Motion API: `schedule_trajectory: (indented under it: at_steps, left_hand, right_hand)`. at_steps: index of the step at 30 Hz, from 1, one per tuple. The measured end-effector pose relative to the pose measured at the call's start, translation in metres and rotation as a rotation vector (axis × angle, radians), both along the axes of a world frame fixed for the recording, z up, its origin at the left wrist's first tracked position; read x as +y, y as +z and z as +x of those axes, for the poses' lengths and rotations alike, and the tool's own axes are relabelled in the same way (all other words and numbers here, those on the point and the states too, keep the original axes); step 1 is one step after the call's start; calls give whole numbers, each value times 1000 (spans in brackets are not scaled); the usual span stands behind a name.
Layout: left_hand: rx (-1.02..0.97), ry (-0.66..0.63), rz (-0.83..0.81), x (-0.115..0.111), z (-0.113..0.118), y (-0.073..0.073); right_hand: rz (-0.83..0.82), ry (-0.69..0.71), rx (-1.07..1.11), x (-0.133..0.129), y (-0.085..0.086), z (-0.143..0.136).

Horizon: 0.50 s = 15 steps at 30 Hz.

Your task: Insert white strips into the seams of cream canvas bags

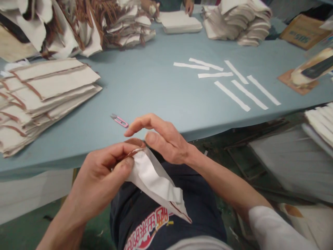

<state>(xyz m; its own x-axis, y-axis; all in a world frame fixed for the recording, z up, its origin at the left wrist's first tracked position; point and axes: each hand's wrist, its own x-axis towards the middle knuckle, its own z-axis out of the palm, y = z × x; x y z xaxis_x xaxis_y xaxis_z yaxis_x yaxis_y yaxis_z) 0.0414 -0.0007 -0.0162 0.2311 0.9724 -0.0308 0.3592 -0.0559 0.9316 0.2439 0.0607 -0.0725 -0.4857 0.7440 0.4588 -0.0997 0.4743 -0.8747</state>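
My left hand pinches a cream fabric piece with brown edging by its upper end, above my lap. A white strip lies along the upper face of this fabric. Its top end is next to my left thumb. Just beyond that end, my right hand hovers with fingers curved and apart, thumb near the brown edge, and nothing shows in it. Pink thread snips lie on the table just past my hands.
Several white strips are scattered on the blue-covered table. Stacks of fabric pieces lie left, with more piles behind. A person's hand touches a flat stack across the table. A cardboard box stands at right.
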Motion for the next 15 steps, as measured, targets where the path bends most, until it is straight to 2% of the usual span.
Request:
schedule_trajectory:
  at_steps: [3,8,10,15]
  left_hand:
    - [98,-63,129,5,5,13]
    - [220,-34,215,0,6,17]
    - [239,-37,238,-3,5,15]
    - [386,-27,462,-5,6,10]
  right_hand:
    - [115,101,-122,-1,18,8]
    - [244,83,-360,3,31,20]
    - [222,124,-396,3,38,23]
    - [-7,212,-424,-2,52,23]
